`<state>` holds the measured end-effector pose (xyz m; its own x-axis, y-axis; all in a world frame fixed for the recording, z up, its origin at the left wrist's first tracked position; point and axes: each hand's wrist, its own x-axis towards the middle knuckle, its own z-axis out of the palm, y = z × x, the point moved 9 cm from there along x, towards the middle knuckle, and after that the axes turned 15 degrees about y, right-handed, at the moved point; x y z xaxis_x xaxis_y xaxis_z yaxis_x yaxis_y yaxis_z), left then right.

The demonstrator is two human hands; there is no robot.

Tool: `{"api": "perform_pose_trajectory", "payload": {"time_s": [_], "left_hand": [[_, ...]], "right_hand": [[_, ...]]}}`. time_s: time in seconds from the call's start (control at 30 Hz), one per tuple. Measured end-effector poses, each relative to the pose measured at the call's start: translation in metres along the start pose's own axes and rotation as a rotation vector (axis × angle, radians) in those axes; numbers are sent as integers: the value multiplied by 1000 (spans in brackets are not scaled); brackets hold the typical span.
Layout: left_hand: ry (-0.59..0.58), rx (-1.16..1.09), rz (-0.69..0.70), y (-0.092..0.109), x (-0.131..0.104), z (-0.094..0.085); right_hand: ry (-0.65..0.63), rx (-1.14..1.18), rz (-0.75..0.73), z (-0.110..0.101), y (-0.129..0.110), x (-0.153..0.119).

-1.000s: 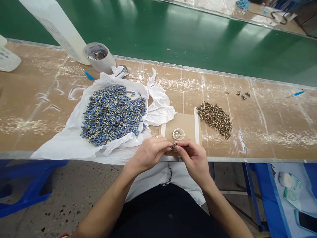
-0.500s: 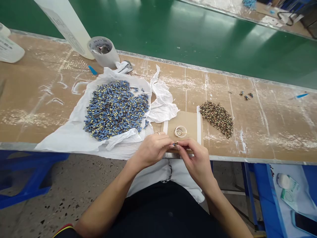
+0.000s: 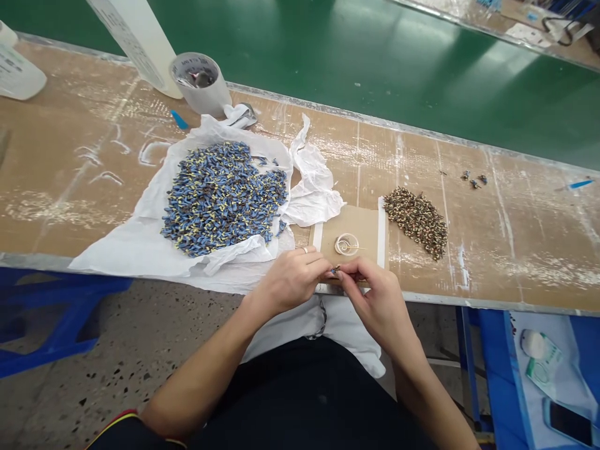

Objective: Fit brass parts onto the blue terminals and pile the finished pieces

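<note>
Fingertips of my left hand (image 3: 293, 278) and my right hand (image 3: 377, 297) meet at the table's front edge, both pinching one tiny blue and dark piece (image 3: 334, 270). Just beyond them a small round clear dish (image 3: 346, 244) with a thin stick in it rests on a cardboard sheet (image 3: 360, 219) with white side strips. Left of this, a large heap of small blue and yellow pieces (image 3: 225, 194) lies on white paper (image 3: 126, 250). A smaller heap of brown and cream pieces (image 3: 417, 222) sits to the right of the sheet.
A tape roll (image 3: 201, 84) and white bottles (image 3: 140, 47) stand at the back left, near a blue blade (image 3: 179, 119). Several loose pieces (image 3: 475, 184) lie at the right. Behind runs a green surface (image 3: 328, 56). A phone (image 3: 569, 422) lies low at the right.
The view has shifted slightly, so the table's things appear a little to the right, with those at the left also higher. Both hands still pinch the small piece.
</note>
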<state>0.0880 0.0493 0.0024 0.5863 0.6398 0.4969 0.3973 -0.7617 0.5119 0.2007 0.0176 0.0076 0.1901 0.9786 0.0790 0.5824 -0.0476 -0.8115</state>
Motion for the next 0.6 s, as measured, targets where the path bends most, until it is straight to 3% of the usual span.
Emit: {"api": "perform_pose_trajectory", "payload": {"time_s": [0.3,0.6], "left_hand": [[-32,26,22,-1,-3,5],[-40,43,58,2,-3,7]], "right_hand": [[-3,9,17,5,5,-2],[-88,19,68,10,9,0]]}}
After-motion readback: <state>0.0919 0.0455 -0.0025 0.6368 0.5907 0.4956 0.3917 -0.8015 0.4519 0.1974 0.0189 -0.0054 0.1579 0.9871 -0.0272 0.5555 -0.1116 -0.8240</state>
